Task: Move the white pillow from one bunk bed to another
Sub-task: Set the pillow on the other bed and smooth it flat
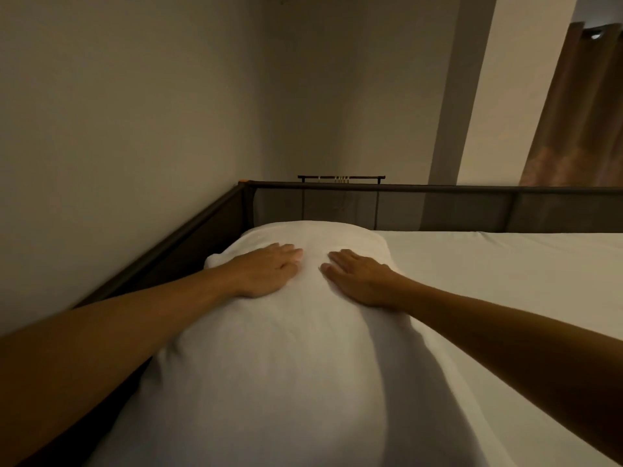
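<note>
White pillow [269, 348] by left rail [161, 251], L hand [266, 269] & R hand [359, 278] flat, no grip, mattress [505, 281] right

Pillow [269, 348] on mattress [505, 264], beside rail [168, 244]

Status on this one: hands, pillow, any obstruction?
Left hand and right hand flat on pillow, fingers open, no grip. Pillow lies on mattress beside the rail. Nothing in the way.
</note>
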`<action>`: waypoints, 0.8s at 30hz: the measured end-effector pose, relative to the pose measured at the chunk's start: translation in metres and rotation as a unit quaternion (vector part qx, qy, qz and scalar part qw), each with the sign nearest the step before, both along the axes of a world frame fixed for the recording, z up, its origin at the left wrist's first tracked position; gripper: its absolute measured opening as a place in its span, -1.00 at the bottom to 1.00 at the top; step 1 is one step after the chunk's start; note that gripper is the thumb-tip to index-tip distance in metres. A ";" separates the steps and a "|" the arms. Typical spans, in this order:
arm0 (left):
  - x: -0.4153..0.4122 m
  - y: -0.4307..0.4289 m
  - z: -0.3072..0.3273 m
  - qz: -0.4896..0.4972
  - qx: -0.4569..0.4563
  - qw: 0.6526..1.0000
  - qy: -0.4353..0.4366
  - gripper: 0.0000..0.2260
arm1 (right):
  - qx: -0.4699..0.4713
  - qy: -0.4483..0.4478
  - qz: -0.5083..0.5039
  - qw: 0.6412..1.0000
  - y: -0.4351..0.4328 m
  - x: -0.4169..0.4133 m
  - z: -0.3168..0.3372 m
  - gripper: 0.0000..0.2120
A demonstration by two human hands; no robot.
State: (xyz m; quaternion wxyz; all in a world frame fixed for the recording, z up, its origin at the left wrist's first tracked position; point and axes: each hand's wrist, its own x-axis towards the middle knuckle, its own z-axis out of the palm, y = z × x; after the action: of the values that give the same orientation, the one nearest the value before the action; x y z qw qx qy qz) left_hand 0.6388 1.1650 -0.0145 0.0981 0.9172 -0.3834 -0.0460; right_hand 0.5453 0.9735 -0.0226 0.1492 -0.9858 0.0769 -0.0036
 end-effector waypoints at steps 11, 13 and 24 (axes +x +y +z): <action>-0.019 0.064 0.023 0.108 0.035 0.993 -0.032 -0.50 | 0.000 0.041 -0.075 0.996 -0.025 -0.050 0.011 -0.35; -0.035 0.054 0.022 0.076 0.027 0.996 -0.043 -0.47 | -0.010 0.011 -0.058 0.998 -0.012 -0.057 0.010 -0.32; -0.077 0.041 -0.011 -0.015 0.039 0.999 -0.014 -0.49 | -0.017 0.053 0.002 0.998 -0.007 -0.092 -0.014 -0.32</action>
State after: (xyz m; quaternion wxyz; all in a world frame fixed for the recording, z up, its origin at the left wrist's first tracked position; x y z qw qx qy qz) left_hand 0.5613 1.2057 -0.0251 0.0562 0.9149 -0.3967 -0.0495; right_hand 0.4530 0.9661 -0.0363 0.1278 -0.9872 0.0829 0.0476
